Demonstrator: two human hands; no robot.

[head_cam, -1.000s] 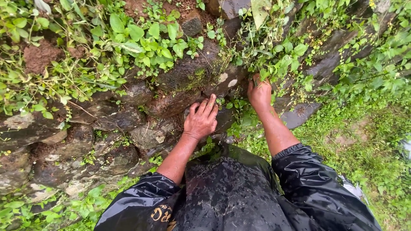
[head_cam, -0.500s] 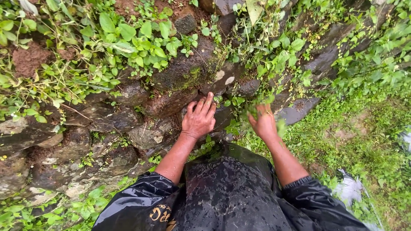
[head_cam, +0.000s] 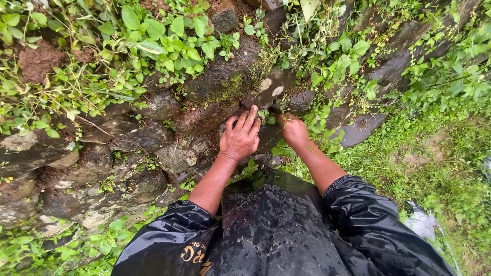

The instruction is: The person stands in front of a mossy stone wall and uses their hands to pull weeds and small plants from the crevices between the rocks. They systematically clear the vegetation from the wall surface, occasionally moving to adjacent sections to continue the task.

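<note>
- A rough stone wall (head_cam: 153, 133) of dark, wet rocks is seen from above, overgrown along its top and right side with leafy weeds (head_cam: 153, 46); grass (head_cam: 440, 168) covers the ground to the right.
- The wet black raincoat (head_cam: 276, 230) fills the lower middle of the view, its sleeves pushed back from both forearms.
- The left hand (head_cam: 239, 137) is laid open and flat against a stone, fingers spread and pointing up; nothing is held by it. It is judged to serve as a brace, and is best kept pressed on firm rock rather than on moss (head_cam: 230, 84).
- The right hand (head_cam: 293, 129) is curled closed among small green sprigs (head_cam: 279, 118) rooted in a crevice just beside the left hand's fingertips; whether stems are actually gripped cannot be told.
- For a clean pull, the stems are best gripped low, close to the crevice, and drawn steadily outward, so that roots are brought out rather than leaves torn off.
- Slippery stone and loose rocks should be allowed for.
</note>
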